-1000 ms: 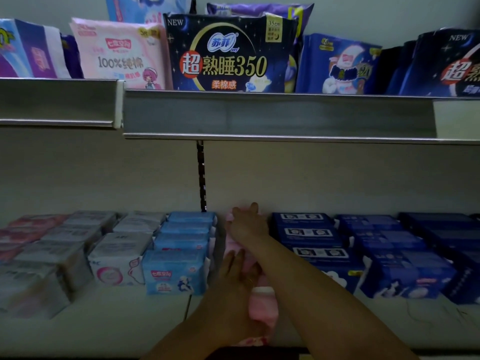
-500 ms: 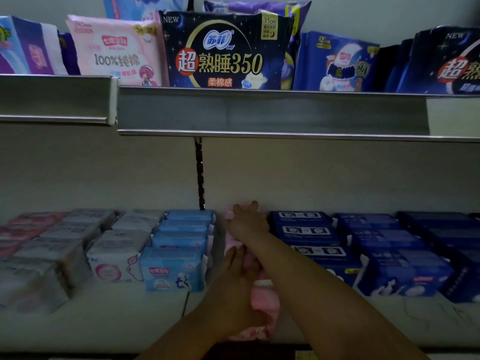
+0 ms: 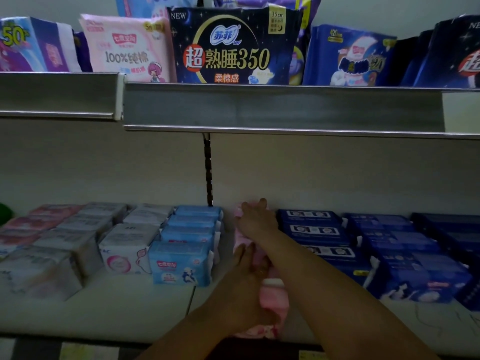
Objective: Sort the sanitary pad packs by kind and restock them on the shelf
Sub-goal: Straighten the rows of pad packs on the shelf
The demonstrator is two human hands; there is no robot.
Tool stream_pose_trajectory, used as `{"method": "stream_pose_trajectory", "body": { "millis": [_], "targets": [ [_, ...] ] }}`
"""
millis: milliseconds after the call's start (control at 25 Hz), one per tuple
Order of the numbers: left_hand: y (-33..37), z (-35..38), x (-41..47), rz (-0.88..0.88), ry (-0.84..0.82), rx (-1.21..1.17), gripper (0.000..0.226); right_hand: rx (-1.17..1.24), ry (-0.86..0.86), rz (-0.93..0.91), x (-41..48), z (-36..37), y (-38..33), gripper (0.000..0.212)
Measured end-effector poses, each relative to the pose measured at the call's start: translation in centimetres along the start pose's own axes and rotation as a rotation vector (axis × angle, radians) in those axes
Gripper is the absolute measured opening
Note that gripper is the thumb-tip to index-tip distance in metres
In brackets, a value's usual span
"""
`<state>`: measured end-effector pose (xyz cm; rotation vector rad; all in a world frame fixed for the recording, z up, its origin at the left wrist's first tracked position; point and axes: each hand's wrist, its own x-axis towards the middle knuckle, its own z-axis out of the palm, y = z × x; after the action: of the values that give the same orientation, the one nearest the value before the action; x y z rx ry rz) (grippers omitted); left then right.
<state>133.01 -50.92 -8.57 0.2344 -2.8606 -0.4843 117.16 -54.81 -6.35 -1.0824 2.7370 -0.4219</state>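
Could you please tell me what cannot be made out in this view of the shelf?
Pink packs, head view: the right hand and right arm cover most of the row; count unknown.
Left hand, head view: its grip is partly hidden under the right arm.
Grey packs, far left: blurred, labels unreadable.
Dark blue pack, upper shelf: cut off by the right edge.

- One view only, from a wide-angle camera worn on the person's head
- It faces the shelving almost square on, looking forward and a little down, so the top surface of the lower shelf (image 3: 117,307) shows
- The upper shelf (image 3: 285,107) lies near lens height, its front rail seen face-on and sloping slightly down toward the right
- The camera stands close: both arms enter at the bottom edge, the left hand (image 3: 249,268) sits just below centre, and the right hand (image 3: 255,219) is up against the back panel (image 3: 337,172)
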Motion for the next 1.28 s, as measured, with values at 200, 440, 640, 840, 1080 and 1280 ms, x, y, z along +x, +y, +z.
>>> {"method": "stream_pose_trajectory", "body": {
  "millis": [200,440,640,840,1080,1280],
  "targets": [
    [-0.2,0.5,0.6,0.011,0.019,0.035,0.107,0.004,0.007,0.011,0.3,0.3,0.2,0.050],
    [0.8,0.1,0.1,0.028,0.040,0.043,0.108,-0.005,0.002,-0.001,0.0,0.2,0.3,0.049],
    [1.0,0.4,0.3,-0.016,0.031,0.059,0.110,0.000,-0.001,-0.031,0.1,0.1,0.7,0.047],
    [1.1,0.6,0.5,-0.055,-0.030,0.087,0.109,-0.010,0.008,-0.036,0.2,0.1,1.2,0.045],
    [1.1,0.8,0.5,-0.086,-0.036,0.071,0.106,-0.009,0.038,-0.088,0.5,0.5,1.5,0.050],
    [1.6,0.4,0.4,-0.107,-0.046,0.101,0.105,-0.004,0.035,-0.033,-0.1,0.4,1.2,0.052]
  ]
}}
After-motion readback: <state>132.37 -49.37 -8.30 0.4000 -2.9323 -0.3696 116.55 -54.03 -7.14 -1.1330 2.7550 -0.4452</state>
